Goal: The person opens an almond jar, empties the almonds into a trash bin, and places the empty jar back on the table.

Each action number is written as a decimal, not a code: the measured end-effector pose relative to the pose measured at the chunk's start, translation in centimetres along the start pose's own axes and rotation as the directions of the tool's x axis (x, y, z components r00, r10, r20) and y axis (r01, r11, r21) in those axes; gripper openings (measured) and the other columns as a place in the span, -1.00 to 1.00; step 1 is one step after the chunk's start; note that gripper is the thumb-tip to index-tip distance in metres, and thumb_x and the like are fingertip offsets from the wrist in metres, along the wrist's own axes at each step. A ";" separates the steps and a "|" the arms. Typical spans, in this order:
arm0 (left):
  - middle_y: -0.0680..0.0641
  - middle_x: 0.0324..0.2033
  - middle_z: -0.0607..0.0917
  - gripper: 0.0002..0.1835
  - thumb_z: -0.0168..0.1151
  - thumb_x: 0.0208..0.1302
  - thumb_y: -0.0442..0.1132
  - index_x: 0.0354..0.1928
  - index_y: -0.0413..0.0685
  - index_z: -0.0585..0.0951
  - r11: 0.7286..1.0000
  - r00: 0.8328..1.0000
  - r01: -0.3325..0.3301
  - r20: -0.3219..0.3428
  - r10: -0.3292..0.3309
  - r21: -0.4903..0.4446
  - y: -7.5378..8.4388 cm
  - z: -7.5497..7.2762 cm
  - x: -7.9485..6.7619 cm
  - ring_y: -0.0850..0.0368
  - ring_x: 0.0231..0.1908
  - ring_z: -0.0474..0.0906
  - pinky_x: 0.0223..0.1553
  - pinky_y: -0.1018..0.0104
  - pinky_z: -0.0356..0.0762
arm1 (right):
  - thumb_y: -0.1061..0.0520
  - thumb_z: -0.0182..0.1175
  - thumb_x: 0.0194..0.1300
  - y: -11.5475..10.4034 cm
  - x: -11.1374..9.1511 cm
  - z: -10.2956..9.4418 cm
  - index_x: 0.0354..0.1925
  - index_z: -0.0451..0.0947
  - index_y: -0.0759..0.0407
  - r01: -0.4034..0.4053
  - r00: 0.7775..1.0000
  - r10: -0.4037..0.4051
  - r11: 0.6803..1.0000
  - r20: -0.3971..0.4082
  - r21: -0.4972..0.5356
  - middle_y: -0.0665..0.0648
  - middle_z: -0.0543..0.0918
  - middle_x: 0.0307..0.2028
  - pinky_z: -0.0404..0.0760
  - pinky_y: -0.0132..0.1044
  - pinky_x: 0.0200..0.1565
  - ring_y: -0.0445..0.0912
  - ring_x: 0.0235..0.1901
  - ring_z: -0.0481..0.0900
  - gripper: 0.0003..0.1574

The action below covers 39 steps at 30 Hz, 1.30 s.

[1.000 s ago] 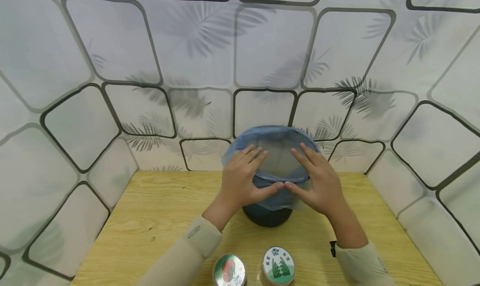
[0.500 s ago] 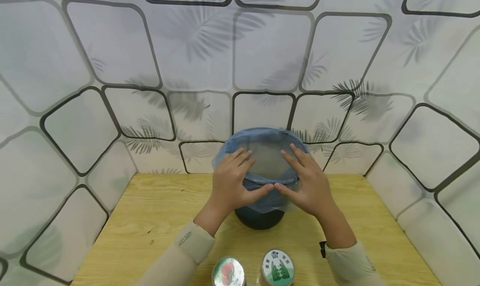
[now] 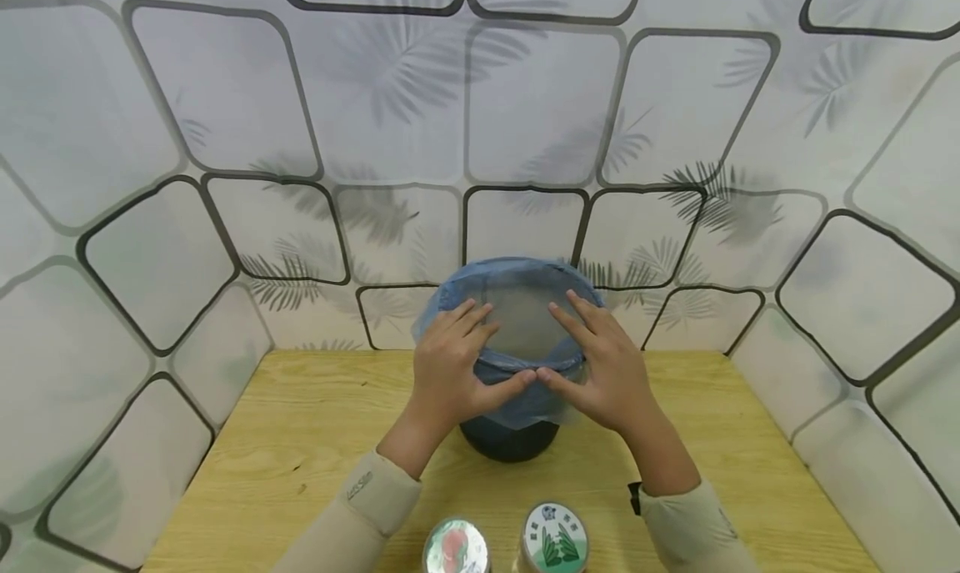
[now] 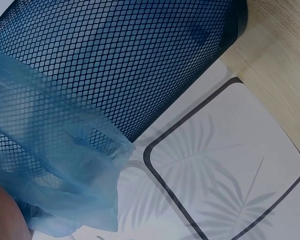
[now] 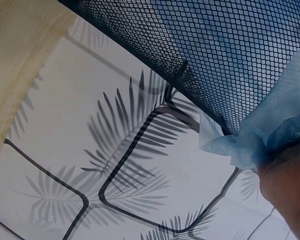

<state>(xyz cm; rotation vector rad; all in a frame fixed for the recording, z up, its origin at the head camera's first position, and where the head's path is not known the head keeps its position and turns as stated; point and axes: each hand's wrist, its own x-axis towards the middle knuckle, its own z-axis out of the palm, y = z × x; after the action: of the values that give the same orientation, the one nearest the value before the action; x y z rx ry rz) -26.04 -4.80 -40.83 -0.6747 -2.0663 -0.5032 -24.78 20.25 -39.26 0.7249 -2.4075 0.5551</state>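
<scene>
A dark mesh wastebasket (image 3: pixel 510 446) stands on the table, lined with a thin blue plastic bag (image 3: pixel 521 402) folded down over its rim. At the left of the rim, my left hand (image 3: pixel 448 364) lies against the bag, fingers extended and spread. Across from it, my right hand (image 3: pixel 609 364) touches the right side in the same way. Both thumbs point inward and nearly meet at the front rim. Each wrist view shows the mesh wall (image 4: pixel 130 60) and loose bag edge (image 5: pixel 247 147), with part of a hand (image 5: pixel 290 192) at the bag.
Two round containers stand near the front: one lid (image 3: pixel 456 548) shows a red picture, the other (image 3: pixel 555 540) green leaves. The wooden table (image 3: pixel 315 414) meets patterned walls (image 3: pixel 405 131) at the back and both sides.
Both hands and the wastebasket with its bag have shifted left and slightly toward me. The two containers have barely moved in view.
</scene>
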 end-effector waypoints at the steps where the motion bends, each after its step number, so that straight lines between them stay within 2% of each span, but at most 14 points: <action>1: -0.14 0.19 0.78 0.08 -0.21 0.29 0.74 0.03 -0.09 0.84 1.000 1.000 0.002 -0.002 -0.002 0.002 0.0 0.0 0.0 -0.15 0.30 0.66 0.30 -0.17 0.62 | -0.78 -0.14 0.35 0.0 0.0 0.0 0.60 0.35 -0.05 0.001 1.000 -0.001 1.000 0.002 0.004 0.25 0.30 0.61 0.26 0.44 0.49 0.31 0.56 0.29 0.22; 9: -0.13 0.18 0.78 0.08 -0.21 0.29 0.74 -0.01 -0.09 0.85 1.000 1.000 0.008 -0.011 -0.008 0.006 -0.2 0.0 -0.1 -0.14 0.30 0.66 0.30 -0.15 0.62 | -0.76 -0.11 0.37 -0.1 0.1 0.2 0.61 0.34 -0.12 0.016 1.000 -0.016 1.000 -0.002 0.010 0.25 0.33 0.60 0.30 0.45 0.46 0.32 0.54 0.31 0.16; 16: -0.14 0.17 0.79 0.07 -0.19 0.29 0.74 -0.05 -0.10 0.85 1.000 1.000 0.013 -0.013 -0.013 -0.007 -0.2 0.0 -0.1 -0.14 0.30 0.66 0.30 -0.17 0.62 | -0.78 -0.19 0.37 -0.1 0.2 0.1 0.58 0.40 -0.05 0.018 1.000 -0.018 1.000 -0.016 0.012 0.27 0.33 0.59 0.30 0.47 0.44 0.35 0.53 0.33 0.21; 24: -0.14 0.16 0.79 0.08 -0.21 0.29 0.74 -0.05 -0.10 0.85 1.000 1.000 0.016 -0.004 -0.016 -0.011 -0.1 -0.1 -0.1 -0.15 0.30 0.66 0.29 -0.18 0.62 | -0.79 -0.19 0.36 -0.2 0.2 0.0 0.56 0.42 -0.09 0.013 1.000 -0.013 1.000 -0.009 0.012 0.26 0.33 0.60 0.33 0.47 0.42 0.37 0.51 0.33 0.19; 30: -0.14 0.15 0.80 0.08 -0.21 0.29 0.74 -0.05 -0.09 0.85 1.000 1.000 0.013 -0.005 -0.013 -0.003 -0.1 -0.1 -0.1 -0.13 0.30 0.66 0.29 -0.15 0.62 | -0.76 -0.15 0.38 -0.2 0.1 0.1 0.56 0.42 -0.08 0.015 1.000 -0.015 1.000 -0.005 0.017 0.27 0.32 0.60 0.28 0.46 0.46 0.36 0.52 0.33 0.16; 39: -0.14 0.14 0.80 0.08 -0.21 0.29 0.74 -0.06 -0.10 0.85 1.000 1.000 0.012 -0.010 -0.012 -0.004 -0.1 -0.1 0.0 -0.14 0.29 0.67 0.28 -0.17 0.63 | -0.78 -0.20 0.37 -0.1 0.2 0.2 0.57 0.41 -0.12 0.019 1.000 -0.019 1.000 -0.016 0.017 0.28 0.32 0.59 0.26 0.45 0.48 0.35 0.53 0.33 0.17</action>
<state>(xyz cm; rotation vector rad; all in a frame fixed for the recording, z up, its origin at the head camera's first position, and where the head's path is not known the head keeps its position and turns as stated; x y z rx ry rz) -26.03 -4.99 -40.82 -0.6609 -2.0613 -0.5173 -24.94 19.99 -39.23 0.7477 -2.3814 0.5728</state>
